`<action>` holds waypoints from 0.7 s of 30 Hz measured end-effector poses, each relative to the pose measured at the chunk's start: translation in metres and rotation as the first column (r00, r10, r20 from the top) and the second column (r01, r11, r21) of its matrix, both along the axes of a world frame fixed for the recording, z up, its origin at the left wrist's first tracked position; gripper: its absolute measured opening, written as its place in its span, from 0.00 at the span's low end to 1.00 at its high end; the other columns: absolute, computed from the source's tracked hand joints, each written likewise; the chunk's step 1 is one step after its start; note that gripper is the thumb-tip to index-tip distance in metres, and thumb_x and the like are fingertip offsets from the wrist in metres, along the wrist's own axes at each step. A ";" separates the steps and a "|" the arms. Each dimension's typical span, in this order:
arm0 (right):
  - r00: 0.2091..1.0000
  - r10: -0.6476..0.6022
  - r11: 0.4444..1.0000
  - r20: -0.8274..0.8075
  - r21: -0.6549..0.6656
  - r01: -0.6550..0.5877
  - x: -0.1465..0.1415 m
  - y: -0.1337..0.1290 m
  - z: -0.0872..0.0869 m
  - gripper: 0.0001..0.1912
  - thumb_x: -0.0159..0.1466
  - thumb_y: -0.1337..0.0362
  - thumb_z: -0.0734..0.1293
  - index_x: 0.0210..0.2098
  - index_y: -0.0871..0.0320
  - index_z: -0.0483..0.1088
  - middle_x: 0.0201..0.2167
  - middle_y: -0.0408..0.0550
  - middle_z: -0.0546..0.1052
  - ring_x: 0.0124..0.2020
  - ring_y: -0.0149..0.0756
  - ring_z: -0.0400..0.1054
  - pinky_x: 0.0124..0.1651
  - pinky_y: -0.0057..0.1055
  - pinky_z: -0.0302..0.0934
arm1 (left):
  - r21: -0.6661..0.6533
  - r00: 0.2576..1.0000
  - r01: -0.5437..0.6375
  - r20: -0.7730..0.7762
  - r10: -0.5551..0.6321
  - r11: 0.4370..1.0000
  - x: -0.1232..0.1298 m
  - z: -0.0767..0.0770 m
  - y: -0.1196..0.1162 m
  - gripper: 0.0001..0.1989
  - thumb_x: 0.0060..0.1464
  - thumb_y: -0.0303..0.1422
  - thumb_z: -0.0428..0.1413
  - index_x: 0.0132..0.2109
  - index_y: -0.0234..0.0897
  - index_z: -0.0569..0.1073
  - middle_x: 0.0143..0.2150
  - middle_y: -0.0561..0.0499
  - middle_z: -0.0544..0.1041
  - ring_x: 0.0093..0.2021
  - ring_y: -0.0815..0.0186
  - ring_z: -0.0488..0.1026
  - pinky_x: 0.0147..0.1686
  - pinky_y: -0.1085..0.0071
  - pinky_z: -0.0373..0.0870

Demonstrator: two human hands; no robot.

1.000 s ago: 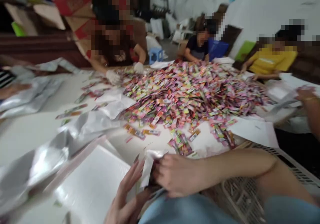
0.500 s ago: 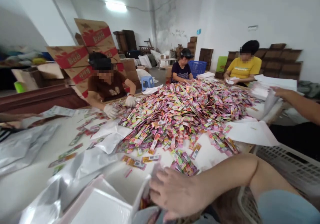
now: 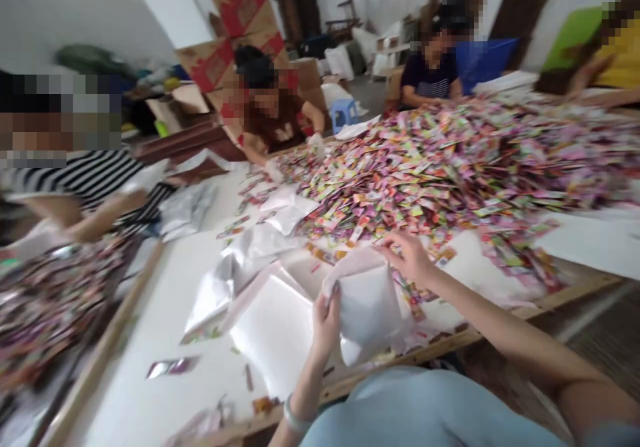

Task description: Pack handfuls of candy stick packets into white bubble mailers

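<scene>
The bag (image 3: 367, 300) is upright between your two hands, near the table (image 3: 150, 314) edge and in front of the sachets (image 3: 425, 167). It is opened out flat toward you; whether something is inside, I cannot tell. Many sachets lie loose in the heap, and white bags (image 3: 275, 334) lie just beside, on the left. Your left hand (image 3: 327, 317) grips the bag's left side, thumb on the near face, wrist below. Your right hand (image 3: 413, 260) pinches the top right corner, forearm slanting in from the right.

Single head-worn view, looking forward and down over the table (image 3: 180, 280), fairly close, seemingly tilted, somewhat blurred
</scene>
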State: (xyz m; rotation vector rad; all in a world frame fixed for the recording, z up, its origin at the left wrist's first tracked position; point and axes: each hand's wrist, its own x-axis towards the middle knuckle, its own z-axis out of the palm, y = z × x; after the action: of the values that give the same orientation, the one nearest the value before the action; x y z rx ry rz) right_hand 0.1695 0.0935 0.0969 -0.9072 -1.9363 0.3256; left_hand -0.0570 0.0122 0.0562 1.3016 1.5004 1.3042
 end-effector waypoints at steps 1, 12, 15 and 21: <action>0.999 -0.054 0.983 -0.008 0.173 0.054 -0.003 -0.004 0.001 0.10 0.72 0.61 0.63 0.34 0.54 0.67 0.30 0.45 0.73 0.34 0.38 0.69 0.41 0.37 0.63 | 0.014 1.000 0.001 0.004 -0.002 1.000 0.000 0.000 0.002 0.24 0.57 0.56 0.57 0.41 0.39 0.80 0.34 0.46 0.83 0.34 0.55 0.77 0.34 0.65 0.75; 0.914 -0.082 0.788 0.396 0.588 -0.184 -0.068 -0.038 0.034 0.11 0.71 0.68 0.63 0.30 0.56 0.67 0.24 0.44 0.71 0.27 0.36 0.61 0.33 0.36 0.52 | 0.044 0.949 0.302 -0.111 -0.296 0.952 0.011 0.025 -0.020 0.11 0.61 0.38 0.54 0.35 0.40 0.79 0.35 0.47 0.82 0.38 0.57 0.77 0.45 0.62 0.76; 0.981 0.061 0.878 0.186 0.458 -0.141 -0.034 -0.031 0.029 0.10 0.72 0.70 0.59 0.34 0.54 0.67 0.26 0.44 0.74 0.26 0.36 0.65 0.33 0.35 0.58 | 0.016 0.961 0.271 -0.062 -0.269 0.962 0.008 0.025 -0.023 0.14 0.64 0.40 0.52 0.45 0.40 0.80 0.44 0.44 0.83 0.47 0.56 0.77 0.54 0.61 0.73; 0.809 -0.520 0.775 0.275 -0.247 0.582 0.167 0.003 -0.021 0.14 0.67 0.47 0.62 0.32 0.46 0.71 0.21 0.50 0.71 0.24 0.48 0.70 0.31 0.47 0.63 | -0.095 0.985 0.146 0.110 -0.136 0.985 -0.015 0.004 -0.014 0.23 0.56 0.55 0.59 0.37 0.37 0.80 0.31 0.48 0.80 0.31 0.62 0.74 0.34 0.67 0.74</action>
State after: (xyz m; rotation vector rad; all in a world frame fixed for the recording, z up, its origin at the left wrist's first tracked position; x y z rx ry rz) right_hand 0.3368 0.0963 0.0755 -1.7353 -1.7028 0.2046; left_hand -0.0725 -0.0016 0.0598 1.2325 1.3600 1.1702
